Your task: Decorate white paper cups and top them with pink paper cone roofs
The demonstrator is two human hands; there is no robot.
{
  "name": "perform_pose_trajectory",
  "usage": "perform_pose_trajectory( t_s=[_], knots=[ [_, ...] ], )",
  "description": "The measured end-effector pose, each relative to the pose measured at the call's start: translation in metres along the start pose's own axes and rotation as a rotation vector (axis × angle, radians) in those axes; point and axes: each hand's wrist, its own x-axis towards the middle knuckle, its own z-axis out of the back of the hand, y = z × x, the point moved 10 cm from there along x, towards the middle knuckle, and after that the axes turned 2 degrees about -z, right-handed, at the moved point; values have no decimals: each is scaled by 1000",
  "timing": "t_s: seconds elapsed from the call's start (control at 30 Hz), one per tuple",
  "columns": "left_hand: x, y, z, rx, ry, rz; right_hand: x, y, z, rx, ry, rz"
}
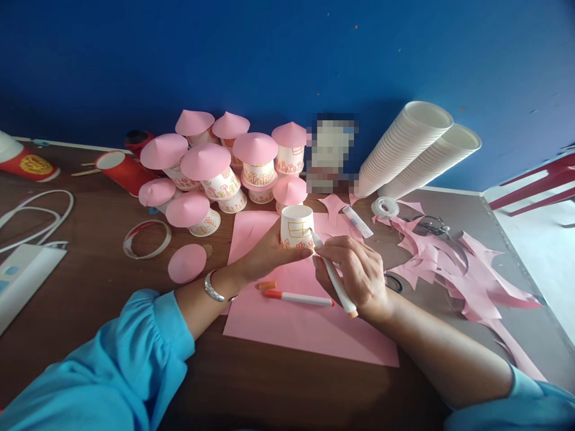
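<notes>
Plainly within left fingers (290, 257): white cup (291, 227)

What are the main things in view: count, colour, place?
Held cup: one, white, centre
Held marker: one, white, centre
Loose marker: one, white-red, centre
Cap: one, orange, centre
Paper: many pieces, pink, centre, right
Disc: one, pink, left
Cones: nine, pink, on white cups
Cup stacks: two, white, right
Tape: one, white, right
Other cups: at least two, red, left
Cable: one, white, left
Table: one, brown, below
Wall: one, blue, back
Sleeves: two, blue, bottom
Left hand: one, holding cup
Right hand: one, holding marker
</notes>
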Motion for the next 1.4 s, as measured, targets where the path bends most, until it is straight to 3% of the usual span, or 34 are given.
perform_pose_trajectory(
  t_s=[1.4],
  knots=[
    [0,3,-1,-60,16,33,2,-2,1,18,-5,-22]
  ],
)
